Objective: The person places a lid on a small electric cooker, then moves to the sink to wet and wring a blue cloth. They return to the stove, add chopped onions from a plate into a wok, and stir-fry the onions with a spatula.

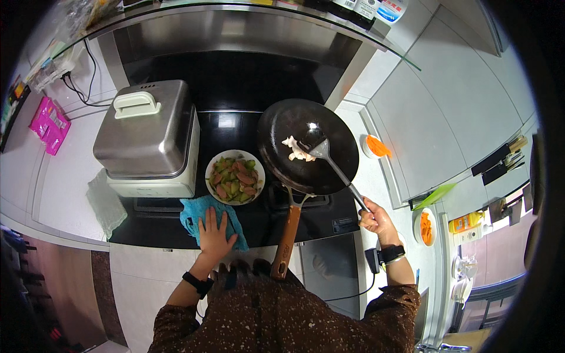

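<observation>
My right hand (375,220) grips the grey handle of a spatula (339,171). The spatula's blade rests in a dark wok (282,117), against a small clump of pale meat pieces (293,149). Toward me points the wok's brown handle (288,240), with no hand on it. My left hand (215,234) lies flat, fingers spread, on a blue cloth (192,216) at the cooktop's front edge. Just beyond the cloth is a white bowl (235,177) of green vegetable slices and pinkish-brown meat or sausage slices.
At left stands a steel-lidded appliance (145,137) beside the bowl. The black cooktop (256,225) bears these things. A small cup of orange strips (376,146) and a bowl of orange pieces (425,227) sit at right. A glass shelf (247,8) spans the back.
</observation>
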`<state>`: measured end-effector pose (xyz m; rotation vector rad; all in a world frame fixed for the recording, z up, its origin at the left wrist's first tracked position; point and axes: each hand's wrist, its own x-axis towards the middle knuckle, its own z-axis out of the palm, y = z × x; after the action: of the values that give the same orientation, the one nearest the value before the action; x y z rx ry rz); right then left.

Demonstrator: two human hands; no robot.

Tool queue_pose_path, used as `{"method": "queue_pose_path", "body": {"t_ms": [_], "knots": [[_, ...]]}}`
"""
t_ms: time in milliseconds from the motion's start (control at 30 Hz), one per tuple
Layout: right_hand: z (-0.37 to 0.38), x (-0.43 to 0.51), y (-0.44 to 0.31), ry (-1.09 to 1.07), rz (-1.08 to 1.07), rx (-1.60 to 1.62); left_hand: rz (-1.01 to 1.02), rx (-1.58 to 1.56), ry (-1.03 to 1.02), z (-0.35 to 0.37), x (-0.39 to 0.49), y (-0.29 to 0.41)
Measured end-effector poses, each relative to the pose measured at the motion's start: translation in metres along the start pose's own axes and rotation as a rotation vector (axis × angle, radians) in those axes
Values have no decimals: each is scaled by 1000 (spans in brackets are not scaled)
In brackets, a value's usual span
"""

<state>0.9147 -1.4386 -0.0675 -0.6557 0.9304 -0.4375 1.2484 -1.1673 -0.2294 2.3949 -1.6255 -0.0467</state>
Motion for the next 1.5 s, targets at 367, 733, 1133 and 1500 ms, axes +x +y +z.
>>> {"method": "queue_pose_path", "body": {"t_ms": [367, 733, 1133, 1500], "knots": [[59, -24, -51, 284, -771, -1976, -5, -9, 40, 3, 1, -1], [96, -11, -35, 235, -397, -2634, -19, 9, 47, 5, 1, -1], [117, -16, -125, 266, -569, -2325, 13, 14, 72, 7, 0, -3], [141, -14, -126, 170, -539, -2273, 19, 25, 99, 10, 0, -4]]}}
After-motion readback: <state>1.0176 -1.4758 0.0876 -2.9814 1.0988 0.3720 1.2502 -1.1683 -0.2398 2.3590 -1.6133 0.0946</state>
